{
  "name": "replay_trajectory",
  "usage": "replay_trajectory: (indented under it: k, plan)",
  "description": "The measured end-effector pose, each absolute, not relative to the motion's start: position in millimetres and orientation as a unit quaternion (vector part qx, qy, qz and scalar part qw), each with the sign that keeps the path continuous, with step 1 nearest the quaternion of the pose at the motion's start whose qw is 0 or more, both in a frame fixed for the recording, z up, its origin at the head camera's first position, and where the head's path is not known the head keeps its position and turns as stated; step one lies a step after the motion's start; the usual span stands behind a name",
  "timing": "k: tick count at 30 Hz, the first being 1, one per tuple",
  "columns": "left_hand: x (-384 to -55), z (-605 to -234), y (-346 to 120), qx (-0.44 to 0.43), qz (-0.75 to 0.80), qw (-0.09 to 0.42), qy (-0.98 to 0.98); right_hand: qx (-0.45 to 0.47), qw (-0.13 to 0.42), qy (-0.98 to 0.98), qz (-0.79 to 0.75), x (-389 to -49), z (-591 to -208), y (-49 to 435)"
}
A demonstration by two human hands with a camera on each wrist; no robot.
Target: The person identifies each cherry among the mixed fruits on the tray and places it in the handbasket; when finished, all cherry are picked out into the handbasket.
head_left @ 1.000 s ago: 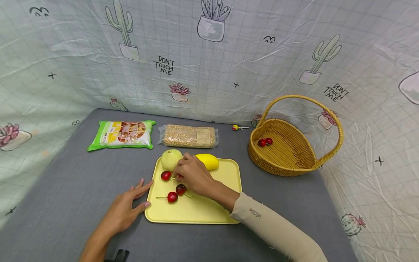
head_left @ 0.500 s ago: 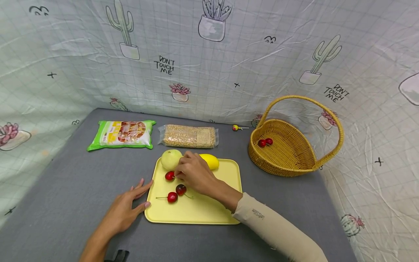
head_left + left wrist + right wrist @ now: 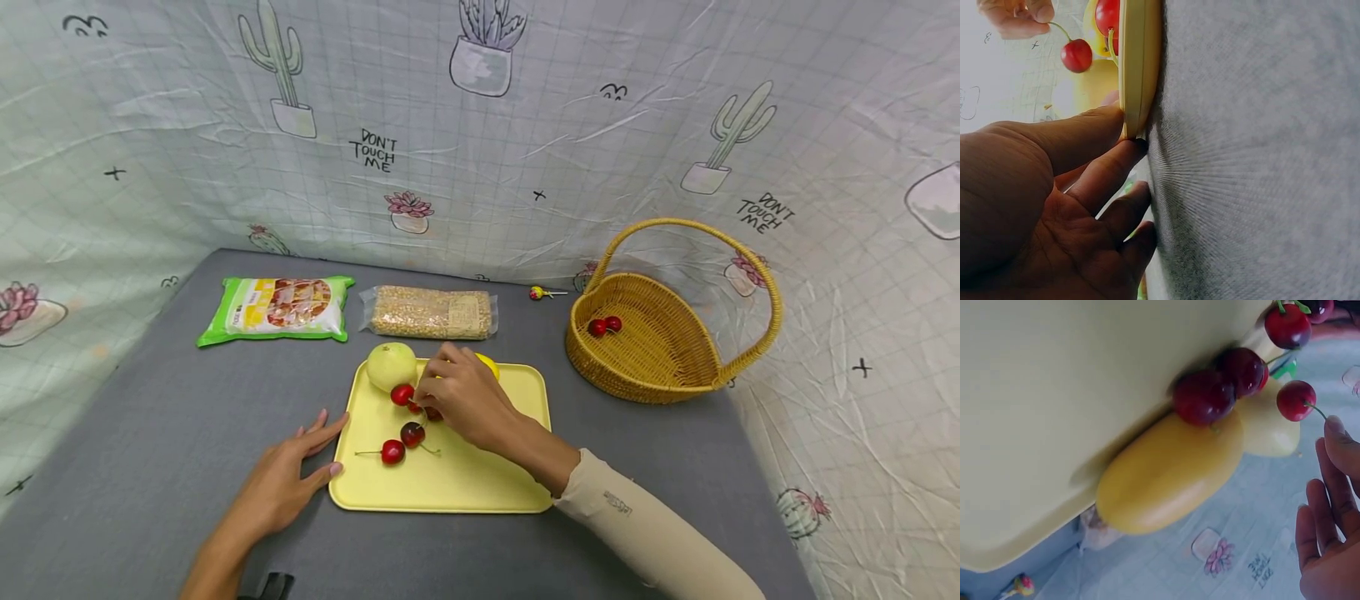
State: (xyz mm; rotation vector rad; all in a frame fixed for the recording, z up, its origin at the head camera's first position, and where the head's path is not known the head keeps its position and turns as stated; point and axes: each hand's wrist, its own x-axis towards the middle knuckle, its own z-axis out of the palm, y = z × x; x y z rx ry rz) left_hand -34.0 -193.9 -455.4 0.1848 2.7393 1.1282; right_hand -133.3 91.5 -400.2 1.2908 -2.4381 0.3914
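My right hand (image 3: 461,396) pinches a red cherry (image 3: 1295,400) by its green stem between thumb and fingertip, holding it above the yellow tray (image 3: 480,492). Straight fingers of my left hand (image 3: 281,483) touch the tray's left edge, as the thumb (image 3: 1079,134) in the left wrist view shows. Two cherries lie at the tray's left front, one bright red (image 3: 392,452) and one darker (image 3: 412,433). More dark cherries (image 3: 1204,397) sit against a yellow mango (image 3: 1169,475), which my right hand partly hides in the head view. A pale green round fruit (image 3: 392,367) stands at the back left.
A wicker basket (image 3: 581,354) with a tall handle, at the right, contains two cherries (image 3: 604,326). Behind the tray lie a green-edged food packet (image 3: 273,310), a clear bag of yellow kernels (image 3: 427,313) and a lollipop (image 3: 537,292). A patterned cloth hangs at the back.
My right hand has shifted slightly right and the pinched cherry has moved right and up. Dark cherries beneath the hand now show more. My left hand stays at the tray edge.
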Motion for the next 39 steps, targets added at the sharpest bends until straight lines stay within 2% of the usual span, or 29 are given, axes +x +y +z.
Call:
replay_trajectory:
  k: [9, 39]
  plan:
    - [-34.3, -455.0, -193.7, 0.062, 0.376, 0.087, 0.921, 0.442, 0.222, -0.856, 0.151, -137.6, -392.1, 114.4]
    - [-34.5, -457.0, -194.2, 0.064, 0.374, 0.089, 0.921, 0.322, 0.298, -0.857, 0.269, -163.8, -366.6, 194.7]
